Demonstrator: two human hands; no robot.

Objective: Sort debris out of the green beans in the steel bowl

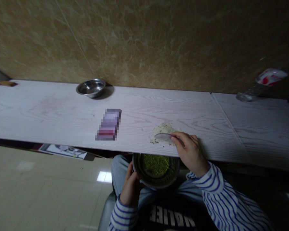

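My right hand (190, 150) is closed around the handle of what looks like a metal spoon (162, 136), its rounded end low at a small pile of whitish grains (165, 128) mixed with dark and greenish bits. The pile lies loose near the table's front edge. Below that edge, over my lap, my left hand (131, 183) grips the left side of a metal bowl (156, 183). Small green beans (156, 165), like mung beans, cover the bowl's bottom. Part of the bowl's far rim is hidden under the tabletop.
A small steel bowl (91, 89) sits by the wall on the white wood-grain table (139, 118). Left of the pile lies a phone (108, 125) with a blurred screen. At the right, a clear plastic bottle (267, 78) leans near the wall. Printed papers (65, 150) show beneath the tabletop.
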